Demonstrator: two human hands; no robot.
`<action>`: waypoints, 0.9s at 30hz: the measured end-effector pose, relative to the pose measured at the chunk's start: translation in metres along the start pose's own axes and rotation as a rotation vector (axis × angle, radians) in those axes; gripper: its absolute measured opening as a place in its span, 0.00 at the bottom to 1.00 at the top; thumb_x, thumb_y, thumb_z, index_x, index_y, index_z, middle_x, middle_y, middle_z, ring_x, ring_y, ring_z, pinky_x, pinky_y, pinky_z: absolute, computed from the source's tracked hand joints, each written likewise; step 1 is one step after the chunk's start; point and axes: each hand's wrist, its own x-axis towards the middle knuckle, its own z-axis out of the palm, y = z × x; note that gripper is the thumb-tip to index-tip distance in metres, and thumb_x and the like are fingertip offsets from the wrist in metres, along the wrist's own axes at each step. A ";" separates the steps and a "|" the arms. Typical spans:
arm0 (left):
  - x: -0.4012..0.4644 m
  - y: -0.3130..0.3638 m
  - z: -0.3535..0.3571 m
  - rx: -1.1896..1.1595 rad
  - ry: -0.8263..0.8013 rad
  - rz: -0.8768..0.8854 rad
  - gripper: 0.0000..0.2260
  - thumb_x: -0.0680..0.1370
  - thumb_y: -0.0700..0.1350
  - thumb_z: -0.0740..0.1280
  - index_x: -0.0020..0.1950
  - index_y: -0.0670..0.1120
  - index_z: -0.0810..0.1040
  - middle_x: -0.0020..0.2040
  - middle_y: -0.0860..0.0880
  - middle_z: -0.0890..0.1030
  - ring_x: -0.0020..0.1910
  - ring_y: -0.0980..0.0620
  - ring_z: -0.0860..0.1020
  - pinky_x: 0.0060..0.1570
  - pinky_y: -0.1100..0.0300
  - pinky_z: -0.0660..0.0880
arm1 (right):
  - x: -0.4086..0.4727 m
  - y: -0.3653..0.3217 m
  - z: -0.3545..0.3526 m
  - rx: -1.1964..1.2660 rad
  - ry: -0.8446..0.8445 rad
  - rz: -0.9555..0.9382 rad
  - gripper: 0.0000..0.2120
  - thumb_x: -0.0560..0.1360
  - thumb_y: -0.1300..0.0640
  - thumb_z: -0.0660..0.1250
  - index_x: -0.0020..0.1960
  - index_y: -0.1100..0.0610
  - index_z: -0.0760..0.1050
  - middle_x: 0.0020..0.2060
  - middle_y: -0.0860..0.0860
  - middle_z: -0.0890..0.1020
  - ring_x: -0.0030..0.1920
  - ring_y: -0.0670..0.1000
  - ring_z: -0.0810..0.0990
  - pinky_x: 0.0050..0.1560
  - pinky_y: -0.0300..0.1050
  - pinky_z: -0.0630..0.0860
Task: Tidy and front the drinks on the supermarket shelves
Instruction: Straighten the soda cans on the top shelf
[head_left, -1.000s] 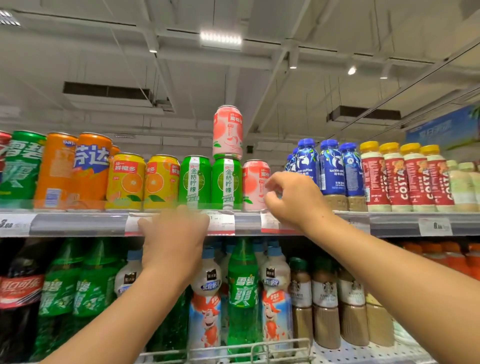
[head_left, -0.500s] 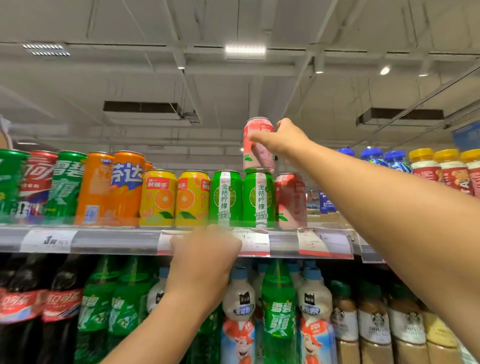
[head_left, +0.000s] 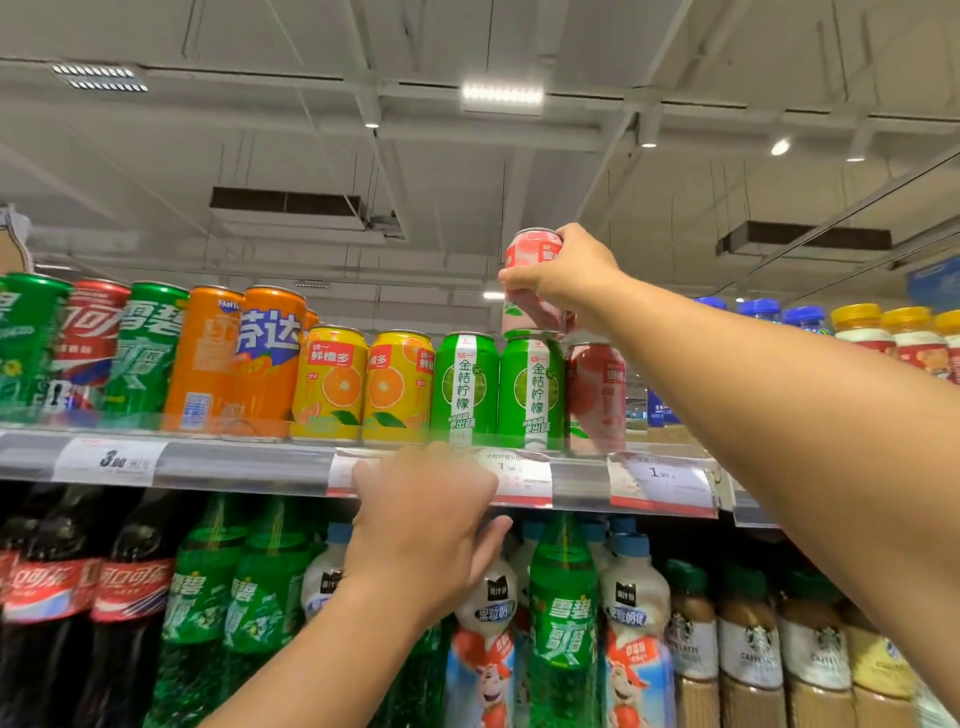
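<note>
Supermarket drinks aisle. Top shelf (head_left: 249, 467) packed with soda cans (head_left: 270, 358) in brand rows, labels mostly facing out. Price tags (head_left: 106, 461) clipped in clear strip along shelf edge. Lower shelf crowded with cola bottles (head_left: 47, 597), green soda, milk drinks, bottled coffee (head_left: 753, 649). Overhead: exposed white ceiling, ducts, strip light (head_left: 501, 96), spotlights typical of large store.

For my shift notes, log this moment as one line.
right hand: grips pink can stacked on green can | left hand: on shelf edge | step: restacking not done
</note>
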 end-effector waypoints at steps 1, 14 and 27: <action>0.000 0.000 0.000 -0.002 0.002 -0.005 0.22 0.75 0.60 0.58 0.56 0.44 0.75 0.45 0.39 0.74 0.41 0.39 0.71 0.41 0.43 0.69 | 0.000 -0.001 0.000 0.013 0.002 -0.004 0.38 0.64 0.44 0.79 0.66 0.54 0.66 0.58 0.54 0.76 0.55 0.58 0.78 0.52 0.60 0.80; 0.002 0.003 -0.004 0.010 -0.038 -0.038 0.20 0.74 0.58 0.66 0.56 0.44 0.75 0.46 0.38 0.74 0.42 0.39 0.71 0.41 0.42 0.70 | -0.019 0.021 -0.079 0.145 0.126 -0.093 0.36 0.60 0.48 0.82 0.61 0.49 0.67 0.54 0.49 0.77 0.53 0.53 0.79 0.45 0.57 0.82; 0.013 0.039 -0.018 -0.092 0.023 0.068 0.21 0.76 0.55 0.54 0.57 0.44 0.77 0.49 0.41 0.77 0.46 0.38 0.74 0.44 0.39 0.71 | -0.062 0.094 -0.107 0.054 0.077 0.026 0.34 0.61 0.52 0.82 0.60 0.50 0.67 0.50 0.47 0.77 0.47 0.46 0.78 0.41 0.49 0.82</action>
